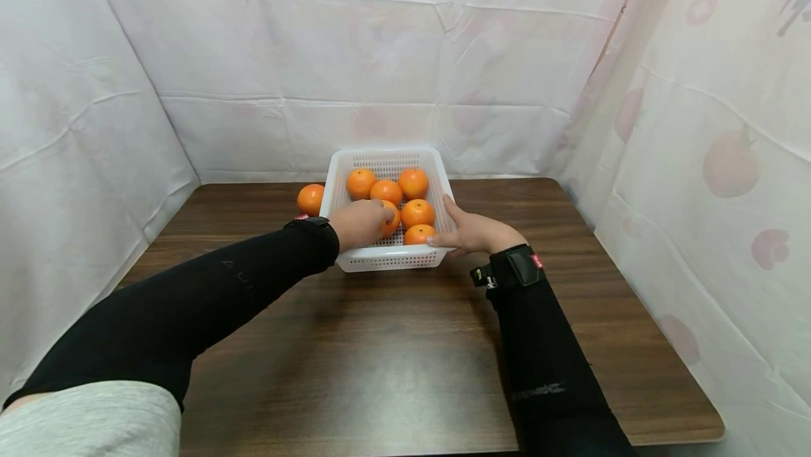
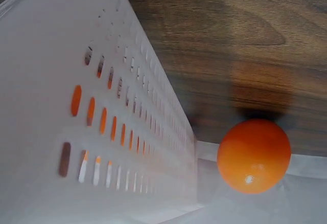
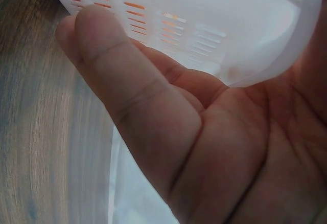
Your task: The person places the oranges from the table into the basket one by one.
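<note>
A white perforated plastic basket [image 1: 383, 253] stands on the table with several oranges [image 1: 418, 213] in it. My left hand [image 1: 362, 223] reaches over the basket's left side and holds an orange [image 1: 393, 220] among the others; the hand partly covers this fruit. At the basket's front right corner, my right hand [image 1: 476, 233] grips the rim, thumb over the edge. The right wrist view shows that hand's fingers [image 3: 143, 91] along the outside of the wall. The left wrist view shows the outer basket wall [image 2: 61, 55], with orange showing through its slots.
One more orange [image 1: 310, 199] lies on the table outside the basket, close to its left wall. The brown wood table [image 1: 380, 344] reaches to white cloth sheets [image 1: 355, 48] at the back and sides.
</note>
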A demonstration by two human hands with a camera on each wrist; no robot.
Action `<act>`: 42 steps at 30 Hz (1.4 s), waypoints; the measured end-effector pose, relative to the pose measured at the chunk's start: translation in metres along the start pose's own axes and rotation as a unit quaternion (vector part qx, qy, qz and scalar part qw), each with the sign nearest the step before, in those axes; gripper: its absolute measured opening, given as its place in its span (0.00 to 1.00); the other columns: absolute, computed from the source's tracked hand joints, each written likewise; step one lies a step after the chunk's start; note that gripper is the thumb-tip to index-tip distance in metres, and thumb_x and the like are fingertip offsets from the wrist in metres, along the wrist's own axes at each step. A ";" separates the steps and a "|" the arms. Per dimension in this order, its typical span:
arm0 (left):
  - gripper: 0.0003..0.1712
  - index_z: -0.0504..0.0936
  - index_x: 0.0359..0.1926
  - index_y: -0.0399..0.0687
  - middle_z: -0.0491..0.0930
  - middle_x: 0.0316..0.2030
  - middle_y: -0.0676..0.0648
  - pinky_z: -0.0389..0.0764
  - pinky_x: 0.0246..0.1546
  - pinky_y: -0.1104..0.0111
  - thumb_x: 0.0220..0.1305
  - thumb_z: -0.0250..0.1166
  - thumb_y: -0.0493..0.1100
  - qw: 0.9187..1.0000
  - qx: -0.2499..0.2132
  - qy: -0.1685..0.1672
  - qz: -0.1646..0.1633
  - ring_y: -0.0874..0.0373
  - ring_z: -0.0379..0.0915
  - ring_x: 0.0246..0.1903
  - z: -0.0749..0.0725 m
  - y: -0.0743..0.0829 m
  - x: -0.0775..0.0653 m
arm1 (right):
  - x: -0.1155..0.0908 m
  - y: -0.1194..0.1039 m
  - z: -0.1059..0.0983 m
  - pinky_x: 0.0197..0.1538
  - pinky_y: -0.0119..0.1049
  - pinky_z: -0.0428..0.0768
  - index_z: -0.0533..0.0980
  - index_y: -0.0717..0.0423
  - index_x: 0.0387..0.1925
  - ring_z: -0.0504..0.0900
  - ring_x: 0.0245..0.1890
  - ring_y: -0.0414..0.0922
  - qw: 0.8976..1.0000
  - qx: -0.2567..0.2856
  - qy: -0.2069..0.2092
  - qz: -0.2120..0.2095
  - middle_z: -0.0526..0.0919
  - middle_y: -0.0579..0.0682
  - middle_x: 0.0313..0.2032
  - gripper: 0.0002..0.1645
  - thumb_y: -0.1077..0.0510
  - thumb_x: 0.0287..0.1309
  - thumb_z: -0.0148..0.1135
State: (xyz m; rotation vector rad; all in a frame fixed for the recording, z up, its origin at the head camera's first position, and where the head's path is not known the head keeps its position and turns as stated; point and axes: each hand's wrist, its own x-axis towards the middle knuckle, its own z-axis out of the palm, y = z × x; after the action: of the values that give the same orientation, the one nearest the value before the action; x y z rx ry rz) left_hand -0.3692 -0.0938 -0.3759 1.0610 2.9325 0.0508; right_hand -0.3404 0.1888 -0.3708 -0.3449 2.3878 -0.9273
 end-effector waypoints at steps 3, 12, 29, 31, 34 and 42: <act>0.05 0.83 0.43 0.50 0.82 0.35 0.49 0.82 0.52 0.59 0.78 0.61 0.41 1.000 -0.006 0.001 0.002 0.53 0.78 0.38 0.000 -0.001 -0.003 | -0.001 0.000 0.000 0.81 0.59 0.61 0.22 0.30 0.83 0.86 0.63 0.56 1.000 0.002 -0.003 0.002 0.45 0.61 0.86 0.71 0.27 0.67 0.65; 0.03 0.84 0.44 0.52 0.80 0.36 0.49 0.77 0.50 0.60 0.74 0.65 0.42 0.999 -0.001 -0.028 -0.022 0.52 0.74 0.38 0.002 -0.006 -0.002 | -0.002 -0.002 0.000 0.81 0.59 0.59 0.21 0.31 0.83 0.85 0.63 0.57 1.000 0.006 -0.003 0.001 0.41 0.61 0.86 0.70 0.29 0.68 0.65; 0.04 0.84 0.40 0.54 0.78 0.34 0.49 0.77 0.47 0.62 0.74 0.66 0.46 1.000 0.003 -0.023 -0.014 0.52 0.73 0.36 0.001 -0.014 -0.005 | -0.003 -0.003 0.000 0.81 0.60 0.58 0.22 0.31 0.83 0.85 0.63 0.57 1.000 0.003 -0.003 0.004 0.42 0.60 0.86 0.70 0.28 0.68 0.65; 0.05 0.84 0.38 0.54 0.78 0.32 0.49 0.75 0.45 0.62 0.75 0.65 0.46 1.000 -0.001 -0.018 -0.013 0.52 0.72 0.35 -0.001 -0.014 -0.006 | -0.003 -0.003 0.000 0.81 0.60 0.58 0.22 0.31 0.83 0.86 0.63 0.57 1.000 0.000 -0.002 0.006 0.42 0.60 0.86 0.70 0.28 0.68 0.65; 0.07 0.83 0.36 0.53 0.76 0.30 0.49 0.73 0.42 0.62 0.75 0.65 0.45 1.000 -0.005 -0.009 -0.012 0.53 0.71 0.33 -0.004 -0.014 -0.007 | -0.003 -0.003 -0.001 0.81 0.60 0.58 0.22 0.31 0.83 0.86 0.63 0.56 1.000 -0.003 -0.002 0.008 0.42 0.60 0.86 0.70 0.28 0.68 0.64; 0.07 0.82 0.35 0.53 0.73 0.27 0.50 0.71 0.39 0.64 0.74 0.65 0.43 1.000 -0.011 -0.004 -0.006 0.53 0.70 0.31 -0.010 -0.016 -0.013 | -0.004 -0.005 -0.001 0.81 0.60 0.58 0.22 0.32 0.83 0.86 0.62 0.56 1.000 -0.010 -0.001 0.008 0.46 0.62 0.85 0.69 0.29 0.69 0.63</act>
State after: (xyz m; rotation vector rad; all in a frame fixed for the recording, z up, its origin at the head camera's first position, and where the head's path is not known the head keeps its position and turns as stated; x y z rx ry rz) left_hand -0.3697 -0.1141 -0.3659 1.0395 2.9241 0.0782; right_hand -0.3373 0.1873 -0.3654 -0.3334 2.3948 -0.8966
